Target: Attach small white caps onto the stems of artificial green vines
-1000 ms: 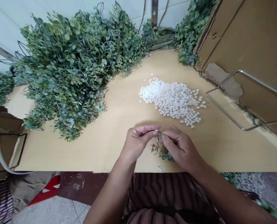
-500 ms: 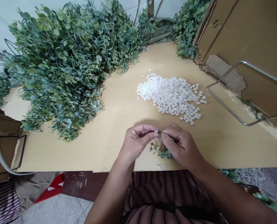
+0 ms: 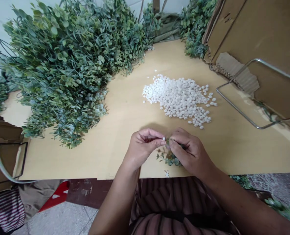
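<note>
Between the thumb and forefinger of my left hand (image 3: 146, 143) is pinched a small white piece (image 3: 163, 138), much like those in the pile. My right hand (image 3: 187, 147) is closed on the stem end of an artificial leaf sprig (image 3: 169, 159). The sprig's green leaves hang below my fingers, partly covered by the right hand. The two sets of fingertips are almost touching, with the white piece facing the stem. A heap of small round white pieces (image 3: 181, 96) lies on the table beyond my hands.
A large mound of artificial greenery (image 3: 68, 65) covers the table's left and back. More leaves (image 3: 196, 29) stand at the back right. A cardboard box (image 3: 262, 42) and a bent metal wire frame (image 3: 242, 111) are on the right. A white scrap (image 3: 166, 173) lies at the front edge.
My hands stay nearly in place, both still pinching. The white piece shows a little more clearly at the left fingertips. The whole view has shifted slightly.
</note>
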